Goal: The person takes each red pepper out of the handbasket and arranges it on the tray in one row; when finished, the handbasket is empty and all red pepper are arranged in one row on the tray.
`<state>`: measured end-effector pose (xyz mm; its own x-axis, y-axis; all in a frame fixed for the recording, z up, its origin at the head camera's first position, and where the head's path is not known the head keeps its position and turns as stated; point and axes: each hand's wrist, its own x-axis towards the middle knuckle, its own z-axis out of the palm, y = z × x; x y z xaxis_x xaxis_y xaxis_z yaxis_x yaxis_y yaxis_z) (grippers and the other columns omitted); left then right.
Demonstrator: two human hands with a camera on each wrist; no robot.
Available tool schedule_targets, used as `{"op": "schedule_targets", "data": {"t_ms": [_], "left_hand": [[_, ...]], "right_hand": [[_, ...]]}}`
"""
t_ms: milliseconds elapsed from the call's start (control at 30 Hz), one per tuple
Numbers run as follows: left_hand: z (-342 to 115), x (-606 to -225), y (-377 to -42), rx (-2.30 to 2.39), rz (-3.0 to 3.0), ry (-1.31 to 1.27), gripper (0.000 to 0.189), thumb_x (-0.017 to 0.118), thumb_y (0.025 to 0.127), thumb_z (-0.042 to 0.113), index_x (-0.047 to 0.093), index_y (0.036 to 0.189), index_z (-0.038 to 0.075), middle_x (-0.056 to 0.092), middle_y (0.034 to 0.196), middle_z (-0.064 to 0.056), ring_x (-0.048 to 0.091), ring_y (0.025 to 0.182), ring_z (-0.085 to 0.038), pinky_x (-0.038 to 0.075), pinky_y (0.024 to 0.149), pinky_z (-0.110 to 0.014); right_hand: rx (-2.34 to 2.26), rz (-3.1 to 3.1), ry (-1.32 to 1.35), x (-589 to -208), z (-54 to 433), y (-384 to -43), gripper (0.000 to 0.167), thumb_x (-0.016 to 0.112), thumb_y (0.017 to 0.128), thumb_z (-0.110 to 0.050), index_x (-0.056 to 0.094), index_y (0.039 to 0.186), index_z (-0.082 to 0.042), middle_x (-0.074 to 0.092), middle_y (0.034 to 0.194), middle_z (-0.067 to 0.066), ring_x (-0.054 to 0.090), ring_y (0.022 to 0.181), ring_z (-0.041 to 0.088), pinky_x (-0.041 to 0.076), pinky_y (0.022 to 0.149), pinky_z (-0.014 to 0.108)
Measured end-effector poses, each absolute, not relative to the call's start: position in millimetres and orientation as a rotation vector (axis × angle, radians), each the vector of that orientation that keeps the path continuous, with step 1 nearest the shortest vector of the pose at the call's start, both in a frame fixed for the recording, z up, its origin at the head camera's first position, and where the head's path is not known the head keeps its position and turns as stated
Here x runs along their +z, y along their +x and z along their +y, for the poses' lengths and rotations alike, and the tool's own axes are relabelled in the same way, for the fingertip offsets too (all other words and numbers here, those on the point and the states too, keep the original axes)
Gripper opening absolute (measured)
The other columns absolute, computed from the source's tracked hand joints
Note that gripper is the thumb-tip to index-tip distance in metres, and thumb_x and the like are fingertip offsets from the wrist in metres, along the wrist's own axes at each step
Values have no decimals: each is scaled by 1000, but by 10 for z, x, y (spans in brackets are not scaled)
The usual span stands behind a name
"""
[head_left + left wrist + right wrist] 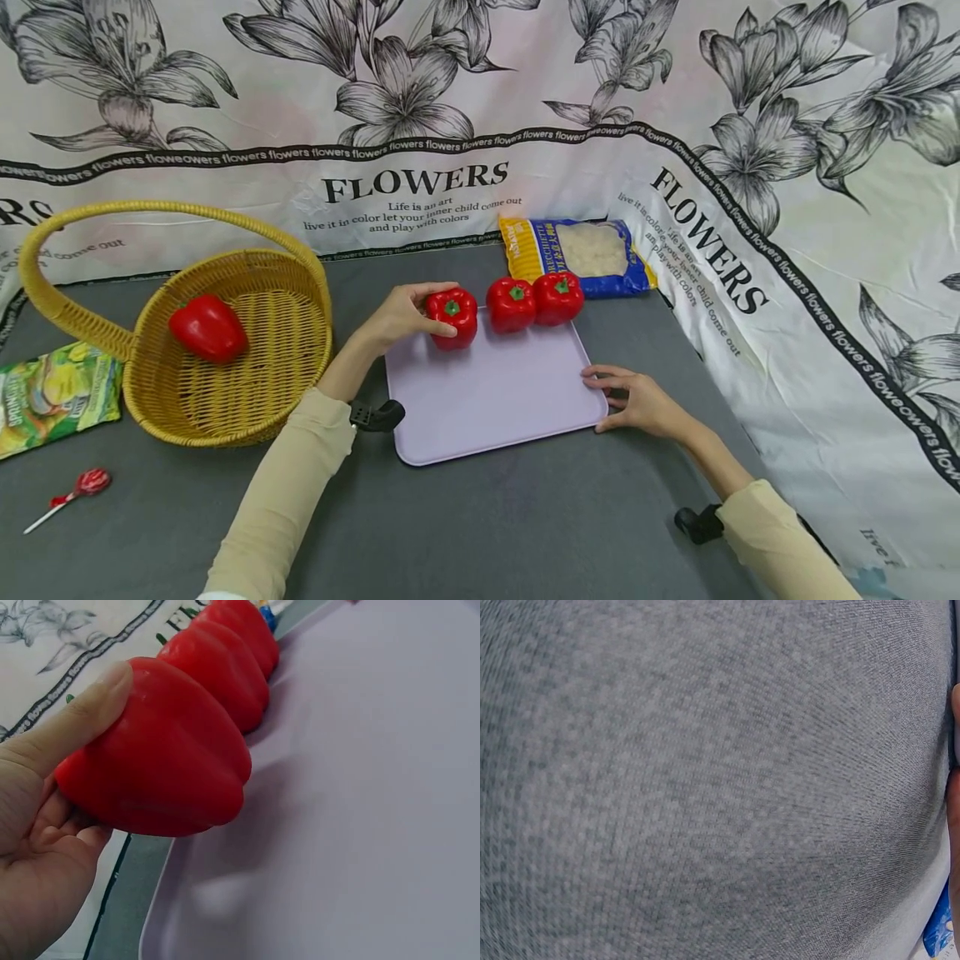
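My left hand [405, 315] holds a red bell pepper [457, 321] at the far left part of a pale purple tray [495, 400]. In the left wrist view the thumb lies on one side of this bell pepper [165, 750], the fingers beneath its other side. A second bell pepper [511, 306] and a third bell pepper [558, 298] sit side by side along the tray's far edge. My right hand [641, 404] grips the tray's right edge near the front corner, fingers at the rim and thumb lower down. The right wrist view shows mostly grey cloth, with only a sliver of the hand.
A yellow wicker basket [255, 367] with a tall handle stands left, holding another red bell pepper [208, 328]. Beside it lie a green packet [60, 396] and a red lollipop [92, 482]. A blue and yellow pasta bag [592, 250] lies behind the tray, before the flower-printed cloth [420, 183].
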<state>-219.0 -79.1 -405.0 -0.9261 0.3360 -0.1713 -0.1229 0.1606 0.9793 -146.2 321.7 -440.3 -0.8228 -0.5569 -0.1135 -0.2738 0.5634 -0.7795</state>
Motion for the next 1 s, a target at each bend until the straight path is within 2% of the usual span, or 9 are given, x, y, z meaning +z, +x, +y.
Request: {"op": "schedule_targets", "data": {"t_ms": [267,633,1000], "left_hand": [[-763,-4094,-2258,1835,2119,204,66,83,73,6,58,133,13,59,128,-8,54,115,-23,48,96,-37],[-667,-4140,-2331,1843,2118,203,66,83,73,5,58,134,12,54,135,-8,47,123,-24,45,99,-40],[-615,-4127,-2377,1802,2151,277,69,83,73,5,55,136,9,56,133,-10,51,120,-24,44,100,-38]], "right_hand": [[-1105,2461,-661,-4384,3203,-1477,68,88,65,-10,60,125,5,48,139,17,45,126,36,49,89,37],[-1114,2454,-660,-4387,3213,-1468,68,88,65,-11,60,125,5,48,139,17,45,126,36,49,89,38],[-1122,2449,-643,-4393,3210,-1470,68,88,65,-10,61,125,5,48,139,17,45,126,37,49,90,37]]}}
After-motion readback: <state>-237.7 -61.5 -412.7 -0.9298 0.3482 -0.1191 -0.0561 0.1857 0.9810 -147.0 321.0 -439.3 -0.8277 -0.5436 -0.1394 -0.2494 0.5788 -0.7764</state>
